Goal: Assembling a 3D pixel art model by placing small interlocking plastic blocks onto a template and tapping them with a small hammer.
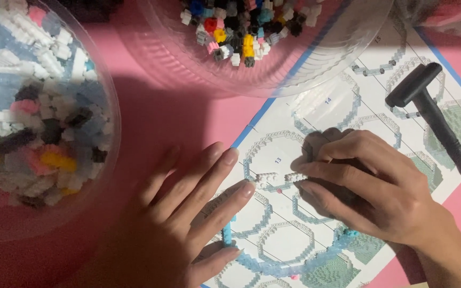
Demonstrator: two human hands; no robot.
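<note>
Nearest the camera, the left hand (188, 224) is seen laid flat and spread, palm down, holding nothing; its fingertips (247, 189) are pressed on the instruction sheet (342, 101), and a light blue curved strip of bricks (278, 264) is partly covered by the thumb side. Just beyond those fingertips a short white strip of small bricks (276, 177) is found, lying on the sheet with its long axis running left to right. Its right end is pinched by the narrowed fingers of the right hand (369, 186), so this hand is the nearer one; the left end lies just beside the left index fingertip.

On the sheet, which has a blue border, rings of grey-blue brick outlines are printed in boxed panels, with green and blue filled shapes toward its right and lower edges. A black T-shaped tool (433, 112) is left on the sheet, well apart to the upper right. Two clear round tubs of mixed bricks are set on the pink surface (177, 112): one at the left (108, 106), one at the top (294, 69).
</note>
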